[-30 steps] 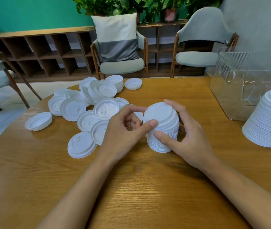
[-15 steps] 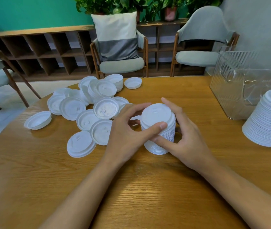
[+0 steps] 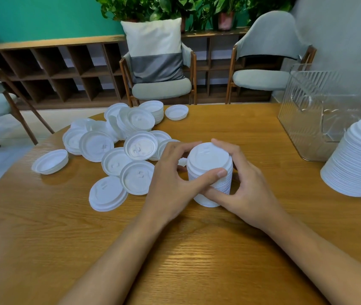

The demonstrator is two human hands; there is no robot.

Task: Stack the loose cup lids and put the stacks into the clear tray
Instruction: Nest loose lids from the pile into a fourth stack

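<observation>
A stack of white cup lids (image 3: 208, 158) stands upright on the round wooden table (image 3: 175, 249), near its middle. My left hand (image 3: 170, 181) wraps it from the left, thumb across its front. My right hand (image 3: 247, 188) cups it from the right, fingers over the top rim and thumb under the left thumb. Several loose lids (image 3: 117, 148) lie scattered to the left, some face up, some upside down. The clear ribbed tray (image 3: 311, 115) stands at the right, with nothing visible inside it.
A tall leaning stack of lids (image 3: 360, 161) sits at the right edge, in front of the tray. A short stack (image 3: 153, 110) and a single upturned lid (image 3: 176, 112) lie at the far side. Chairs and a wooden shelf stand behind the table.
Both hands have closed in tighter around the stack; my left thumb has slid across its front and my right fingers have come over the top. The stack has stayed in place.
</observation>
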